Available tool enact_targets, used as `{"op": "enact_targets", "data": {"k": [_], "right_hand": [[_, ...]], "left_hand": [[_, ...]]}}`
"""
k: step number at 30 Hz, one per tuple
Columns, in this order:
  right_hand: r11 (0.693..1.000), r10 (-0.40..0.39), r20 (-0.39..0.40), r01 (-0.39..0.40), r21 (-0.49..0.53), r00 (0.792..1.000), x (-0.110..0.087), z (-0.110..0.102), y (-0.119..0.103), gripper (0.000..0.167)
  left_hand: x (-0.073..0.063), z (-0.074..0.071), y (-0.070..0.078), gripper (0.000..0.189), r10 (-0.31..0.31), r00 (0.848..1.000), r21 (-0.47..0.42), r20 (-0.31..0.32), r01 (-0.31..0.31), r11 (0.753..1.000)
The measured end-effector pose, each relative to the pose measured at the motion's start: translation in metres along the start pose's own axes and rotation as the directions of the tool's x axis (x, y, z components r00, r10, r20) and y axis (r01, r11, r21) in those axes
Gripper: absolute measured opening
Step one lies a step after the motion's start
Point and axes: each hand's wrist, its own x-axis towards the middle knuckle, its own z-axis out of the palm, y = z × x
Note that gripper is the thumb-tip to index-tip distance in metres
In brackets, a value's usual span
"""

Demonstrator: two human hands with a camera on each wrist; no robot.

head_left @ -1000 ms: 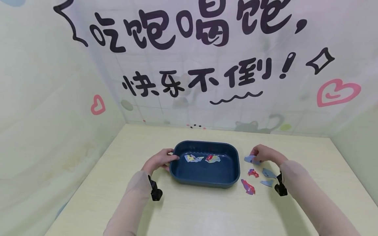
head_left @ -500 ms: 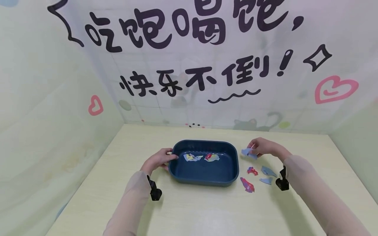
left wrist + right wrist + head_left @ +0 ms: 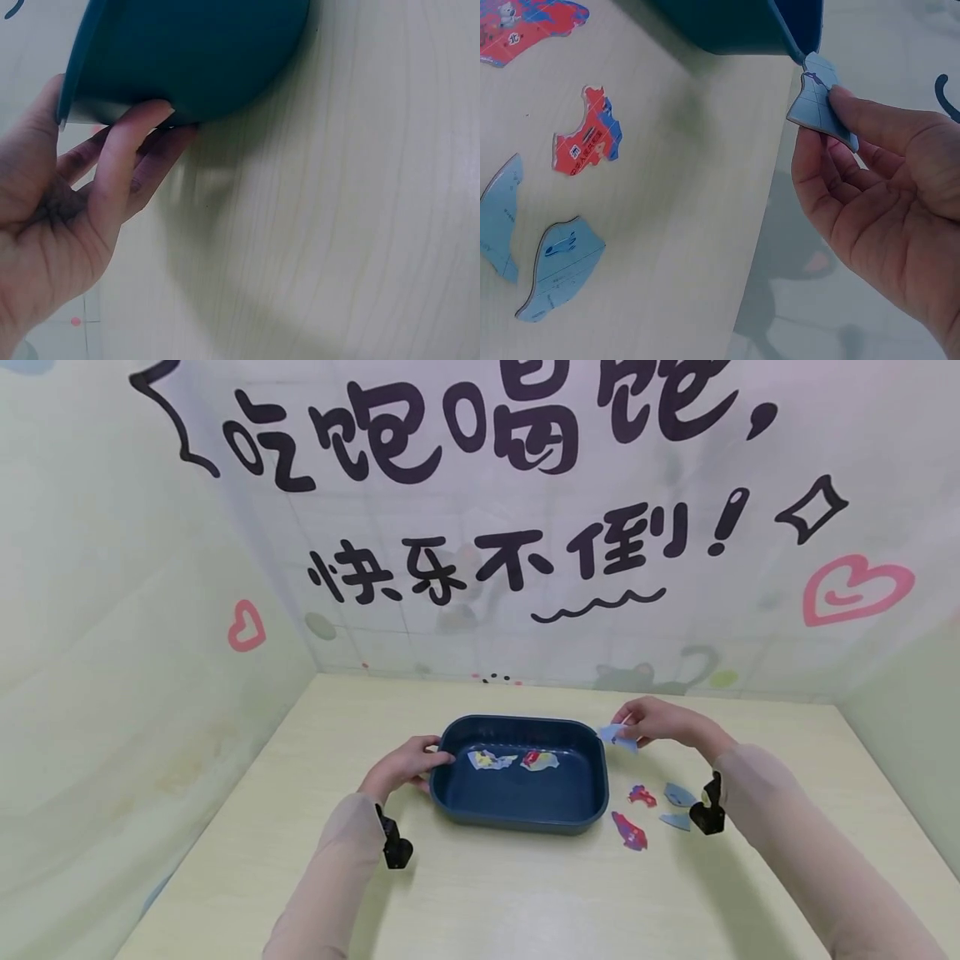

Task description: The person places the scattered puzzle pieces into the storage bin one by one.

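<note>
A dark blue plastic tub [image 3: 517, 797] stands on the table, two colourful puzzle pieces [image 3: 491, 761] lying inside it. My left hand [image 3: 405, 762] grips its left end, thumb over the rim and fingers against the outer wall and underside, as the left wrist view shows. At the tub's far right corner, my right hand [image 3: 663, 722] pinches a light blue puzzle piece [image 3: 817, 101] between thumb and fingers. This piece carries map-like lines and overlaps the tub's rim in the right wrist view.
Right of the tub lie a small red piece [image 3: 642, 796], a longer red and purple piece [image 3: 630, 832] and two light blue pieces [image 3: 566, 266]. A printed cloth wall [image 3: 450, 643] rises behind the pale table [image 3: 525, 893].
My right hand has lifted the light blue puzzle piece off the table and carried it left and away from me to the tub's rim. The left hand keeps its grip.
</note>
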Motion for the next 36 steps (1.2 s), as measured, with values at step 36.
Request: {"op": "enact_targets", "data": {"k": [36], "right_hand": [[0.996,-0.069,0.13,0.075,-0.045,0.989,0.061,0.08,-0.07,0.019]], "left_hand": [[-0.001,0.0,0.0,0.053,-0.001,1.0,-0.007,-0.003,0.001,1.0]]}}
